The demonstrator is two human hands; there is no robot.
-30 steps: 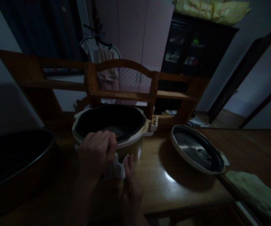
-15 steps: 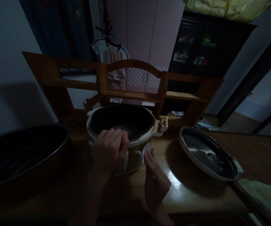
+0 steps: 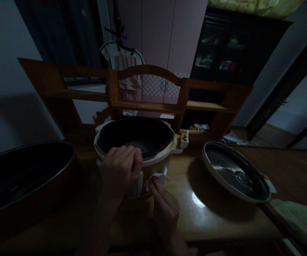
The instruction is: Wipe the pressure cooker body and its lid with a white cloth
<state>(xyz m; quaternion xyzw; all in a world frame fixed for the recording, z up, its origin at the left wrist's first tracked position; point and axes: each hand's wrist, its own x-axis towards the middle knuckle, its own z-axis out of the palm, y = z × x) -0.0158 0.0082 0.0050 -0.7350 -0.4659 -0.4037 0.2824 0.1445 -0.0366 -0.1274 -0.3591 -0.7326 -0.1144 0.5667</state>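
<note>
A rice cooker (image 3: 162, 164) with a pale rim, a greenish body and a dark inside stands lidless in the middle of the wooden table. Over its near rim, my left hand (image 3: 122, 167) is closed, the fingers curled to the inside. Low on the cooker's front right side, my right hand (image 3: 166, 204) presses a crumpled white tissue (image 3: 162, 177) to the outer wall with its fingers together. A front panel (image 3: 135, 190) shows partly behind my left wrist. The round lid (image 3: 235, 174) lies to the right, its metal inner side up.
A large dark pan (image 3: 63, 167) stands at the left. Behind the cooker rises a wooden shelf rack (image 3: 148, 105). Pale green cloth (image 3: 297, 217) lies at the lower right. A hinge bracket (image 3: 184, 139) juts from the cooker's right side.
My right hand has slid the tissue left and down along the cooker's outer wall. My left hand keeps its hold on the rim. The view has shifted slightly.
</note>
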